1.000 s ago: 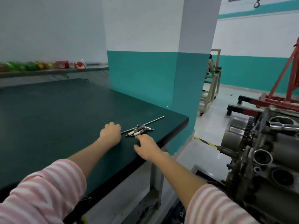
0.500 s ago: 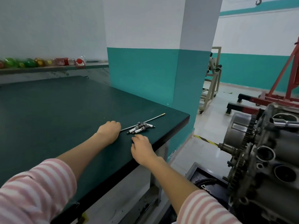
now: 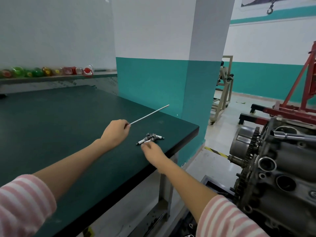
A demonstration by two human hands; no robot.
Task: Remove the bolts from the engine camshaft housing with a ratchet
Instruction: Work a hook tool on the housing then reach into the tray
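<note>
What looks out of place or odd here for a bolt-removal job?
The left hand grips a thin metal rod, not a ratchet, raised over the workbench. The right hand reaches toward loose spark plugs near the bench edge. The engine sits untouched at the right.

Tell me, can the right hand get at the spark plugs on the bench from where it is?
Probably yes. The right hand sits just short of the spark plugs, fingertips nearly at the closest one, with bare bench between. The left hand holds the thin rod lifted off to the side, clear of them.
</note>
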